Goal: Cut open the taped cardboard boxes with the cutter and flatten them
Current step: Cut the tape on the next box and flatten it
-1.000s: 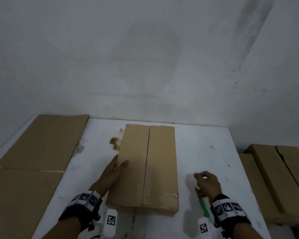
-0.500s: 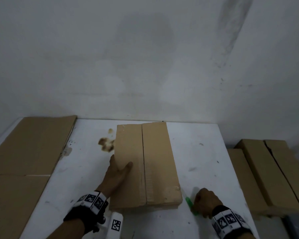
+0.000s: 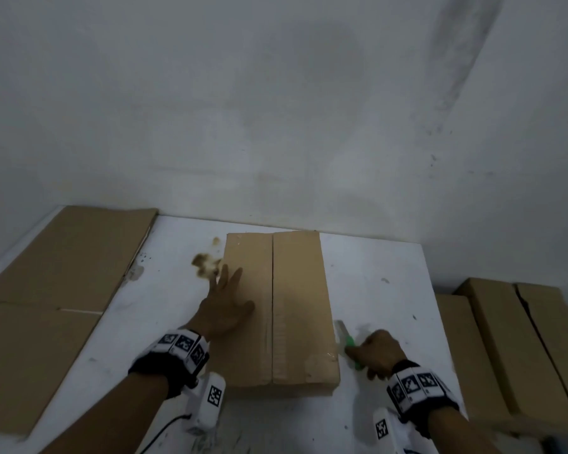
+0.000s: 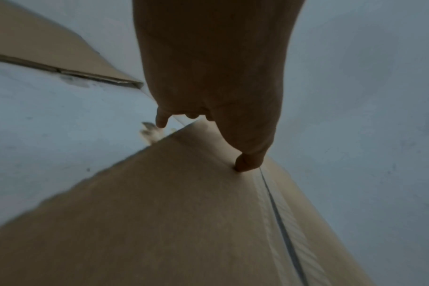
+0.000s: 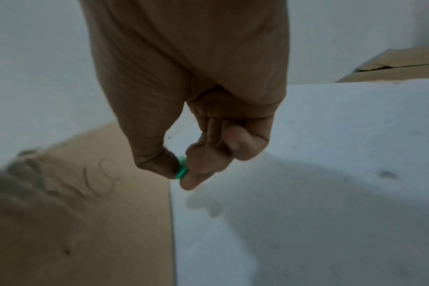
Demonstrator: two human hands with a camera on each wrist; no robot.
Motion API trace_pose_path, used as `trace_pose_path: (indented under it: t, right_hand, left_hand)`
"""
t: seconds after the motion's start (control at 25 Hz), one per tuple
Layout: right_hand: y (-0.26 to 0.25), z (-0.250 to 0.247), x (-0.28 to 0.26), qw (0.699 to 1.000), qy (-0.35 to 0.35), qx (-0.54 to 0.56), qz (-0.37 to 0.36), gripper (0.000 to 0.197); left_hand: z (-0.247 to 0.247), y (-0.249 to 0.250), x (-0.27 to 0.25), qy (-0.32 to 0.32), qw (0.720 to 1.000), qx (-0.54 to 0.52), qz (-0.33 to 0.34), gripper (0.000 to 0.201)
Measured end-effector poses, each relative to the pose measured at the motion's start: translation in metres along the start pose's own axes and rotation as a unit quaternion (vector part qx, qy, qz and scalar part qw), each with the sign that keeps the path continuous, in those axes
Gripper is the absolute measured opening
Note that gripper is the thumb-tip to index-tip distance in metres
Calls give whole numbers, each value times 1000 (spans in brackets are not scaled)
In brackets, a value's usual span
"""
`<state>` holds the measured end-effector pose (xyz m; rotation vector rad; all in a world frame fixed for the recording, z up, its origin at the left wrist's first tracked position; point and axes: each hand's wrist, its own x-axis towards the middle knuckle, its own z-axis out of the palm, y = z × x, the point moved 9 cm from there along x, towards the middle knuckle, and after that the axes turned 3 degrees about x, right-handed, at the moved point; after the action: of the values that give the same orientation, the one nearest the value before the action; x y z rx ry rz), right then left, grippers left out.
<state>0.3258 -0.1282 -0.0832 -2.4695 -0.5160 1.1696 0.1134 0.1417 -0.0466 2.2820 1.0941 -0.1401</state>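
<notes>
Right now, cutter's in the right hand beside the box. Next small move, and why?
Probably lift the cutter onto the near end of the box's taped centre seam. The right hand grips it low beside the box, the left hand lies flat on the top, and the tape looks uncut.

The light was dim, flat and bluish, with no glare anywhere. In the head view the wall [image 3: 276,93] showed grey smudges and the picture was soft and grainy; the table's [image 3: 374,273] edges splayed outward toward the corners. The left hand [image 3: 223,306] was motion-blurred at the fingers. In the left wrist view that hand [image 4: 213,67] was nearly a dark silhouette, the box [image 4: 159,222] smeared at its near edge. In the right wrist view the right hand [image 5: 196,96] cast a broad, soft shadow on the table; the box [image 5: 86,212] was blurred.
</notes>
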Motion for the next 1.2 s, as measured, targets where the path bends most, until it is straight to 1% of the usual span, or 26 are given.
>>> trace_pose_path:
  t: [0.12, 0.24, 0.32, 0.36, 0.48, 0.56, 0.64, 0.72, 0.8, 0.92, 1.04, 1.2]
  right_hand:
    - [-36, -30, 0, 993, 57, 84, -54, 40]
    - [-81, -52, -3, 969, 111, 189, -116, 26]
    - [-112, -59, -7, 954, 142, 215, -151, 17]
    - [-127, -59, -8, 951, 147, 216, -167, 15]
    - [-170, -38, -3, 956, 130, 159, -210, 23]
    - [-194, -18, 2, 962, 115, 100, -227, 32]
    - [-212, -4, 4, 964, 123, 48, -229, 40]
    - [-227, 6, 5, 965, 137, 23, -223, 43]
    - [-240, 15, 5, 967, 139, 0, -214, 42]
    - [-250, 18, 11, 966, 166, -32, -195, 36]
    - [-251, 18, 15, 966, 186, -43, -174, 34]
    - [-252, 17, 17, 966, 196, -59, -157, 35]
  left_hand:
    - [-5, 10, 4, -37, 998, 48, -6, 81]
    - [-11, 13, 6, -36, 996, 84, -7, 79]
    - [-12, 10, 9, -34, 996, 88, -7, 78]
    - [-14, 11, 12, -30, 996, 84, -2, 76]
    - [-31, 18, 20, 1, 995, 94, 25, 66]
    - [-40, 18, 28, -3, 992, 118, 34, 65]
    - [-44, 16, 37, -26, 989, 141, 42, 73]
    - [-42, 11, 46, -66, 984, 159, 50, 82]
    - [-40, 10, 54, -97, 978, 174, 66, 88]
    - [-40, 16, 65, -127, 968, 191, 98, 96]
    - [-35, 19, 71, -164, 959, 202, 108, 96]
    - [-29, 21, 71, -188, 956, 193, 112, 96]
